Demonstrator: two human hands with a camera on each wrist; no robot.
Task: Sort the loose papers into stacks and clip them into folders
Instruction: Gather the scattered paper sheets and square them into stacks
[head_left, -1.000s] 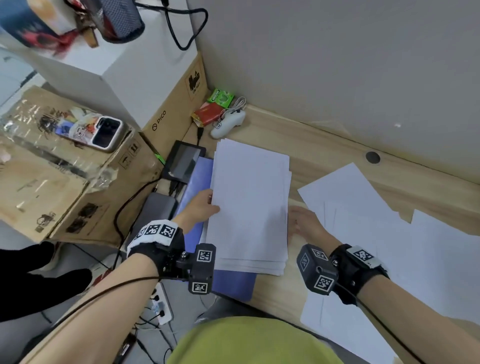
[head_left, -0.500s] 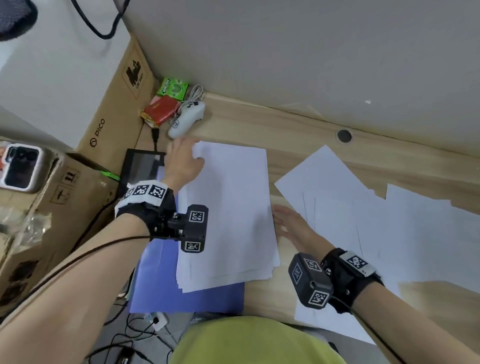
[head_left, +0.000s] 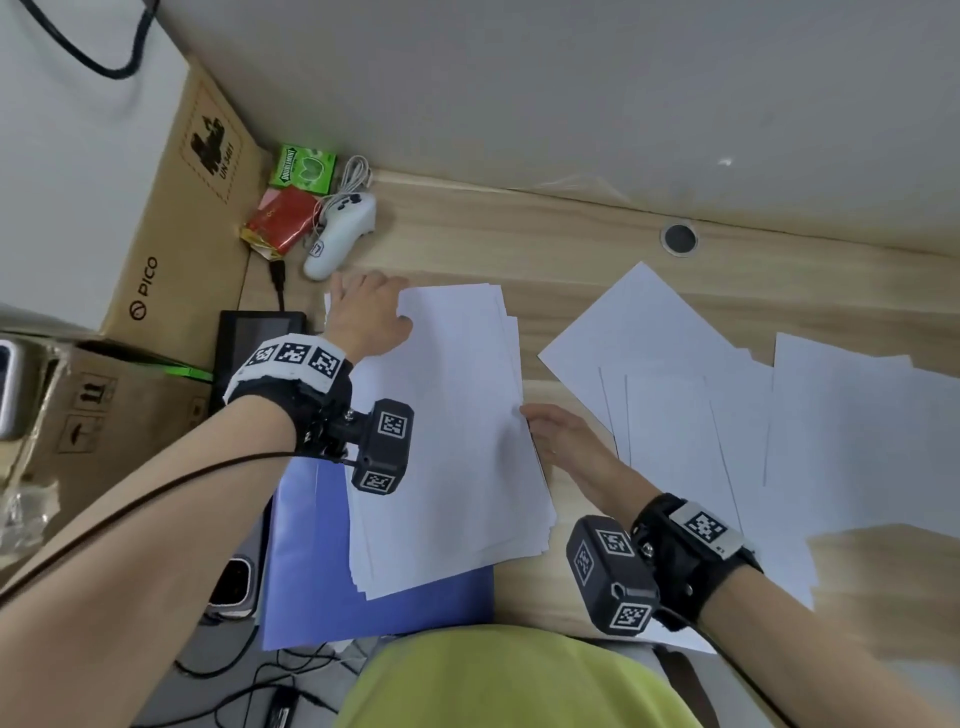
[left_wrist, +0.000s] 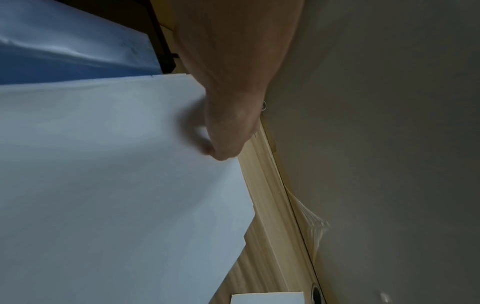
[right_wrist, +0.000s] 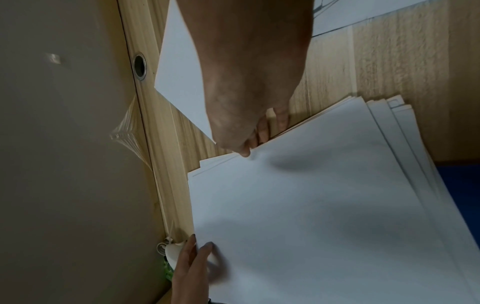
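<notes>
A stack of white papers (head_left: 457, 441) lies on a blue folder (head_left: 322, 571) on the wooden desk (head_left: 519, 244). My left hand (head_left: 363, 317) holds the stack's far left corner, thumb (left_wrist: 223, 144) on top; its fingers reach past the far edge. My right hand (head_left: 566, 441) is at the stack's right edge, thumb (right_wrist: 244, 152) on the top sheet and fingertips (right_wrist: 262, 131) tucked at the edge. The sheets in the stack (right_wrist: 324, 205) are slightly fanned at the near right corner. Several loose white sheets (head_left: 727, 415) lie spread to the right.
A white controller (head_left: 343, 234), a red packet (head_left: 280, 221) and a green gum pack (head_left: 302, 167) sit at the back left by a cardboard box (head_left: 182, 208). A dark screen (head_left: 254, 332) and a phone (head_left: 231, 582) lie left of the folder. A cable hole (head_left: 679, 238) is near the wall.
My left hand has slid from the middle of the stack's left edge up to its far left corner. My right hand has stayed at the right edge.
</notes>
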